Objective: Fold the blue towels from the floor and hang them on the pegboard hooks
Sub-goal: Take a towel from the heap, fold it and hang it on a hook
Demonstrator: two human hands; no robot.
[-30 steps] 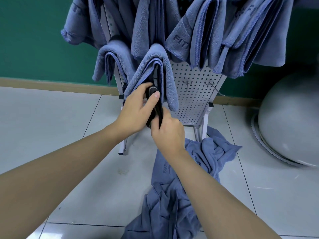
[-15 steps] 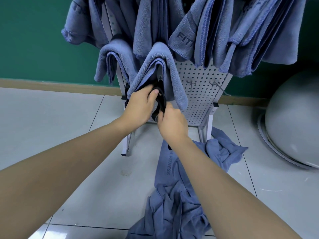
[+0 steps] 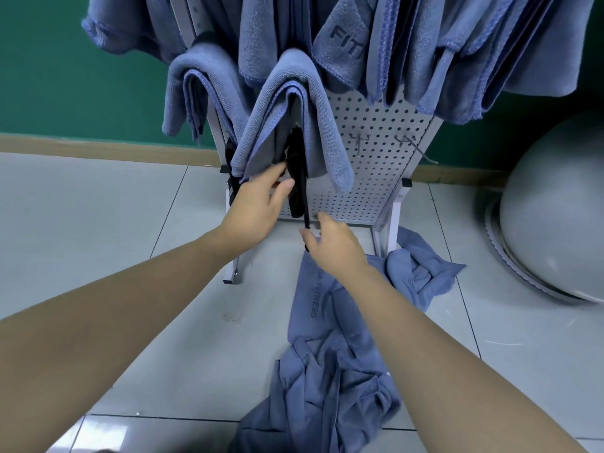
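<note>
Reaching forward from the bottom of the view, two bare forearms are stretching toward a white pegboard stand (image 3: 369, 152) that is standing on a pale tiled floor (image 3: 98, 230) against a green wall (image 3: 65, 76). Folded blue towels are hanging across the top of the stand, and one folded towel (image 3: 294, 93) is draping over a hook at the centre front. Beneath that towel a black strap (image 3: 299, 178) is dangling down in front of the board. The left hand (image 3: 258, 204) is lying open with its fingers loosely extended, fingertips touching the lower edge of the folded towel beside the strap, gripping nothing that can be made out. The right hand (image 3: 333, 246) is hovering lower, fingers relaxed and slightly spread, just beside the strap's bottom end; whether it is touching the strap cannot be told. Two bare metal hooks (image 3: 405, 142) are sticking out on the right of the board. On the floor below the right arm, a heap of unfolded blue towels (image 3: 327, 371) is lying crumpled, one showing printed lettering. A large grey exercise ball (image 3: 555, 207) is resting at the right edge.
</note>
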